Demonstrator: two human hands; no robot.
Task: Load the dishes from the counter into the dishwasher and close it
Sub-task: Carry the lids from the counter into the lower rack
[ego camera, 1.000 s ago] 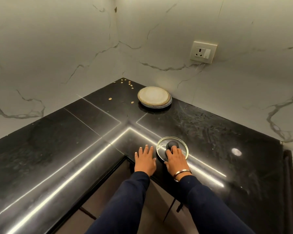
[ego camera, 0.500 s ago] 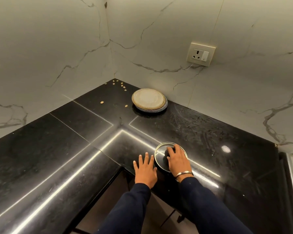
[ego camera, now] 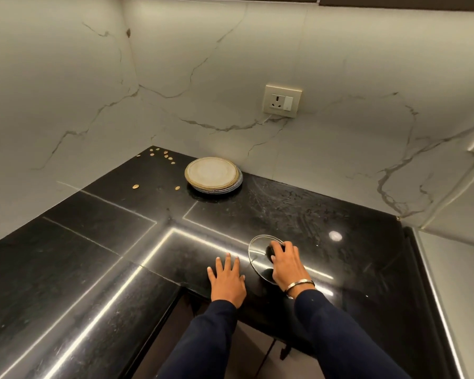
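Care is going into lifting the round glass lid with the black knob (ego camera: 261, 259) straight up off the glossy black stone bench (ego camera: 93, 255) — a firm hold on the knob should be keeping its tilted rim from scraping or slipping. The right hand (ego camera: 286, 265) is curling its fingers round that knob near the bench's front edge, while the left hand (ego camera: 227, 279) is lying flat and spread on the bench just beside it — the stack of round beige plates (ego camera: 212, 174) is sitting well apart near the marble wall.

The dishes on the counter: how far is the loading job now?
Nothing looks loaded yet; no dishwasher is in view. In hand: the right hand grips the knob of the glass lid, the left hand rests flat on the counter. Left: the stack of plates by the wall.
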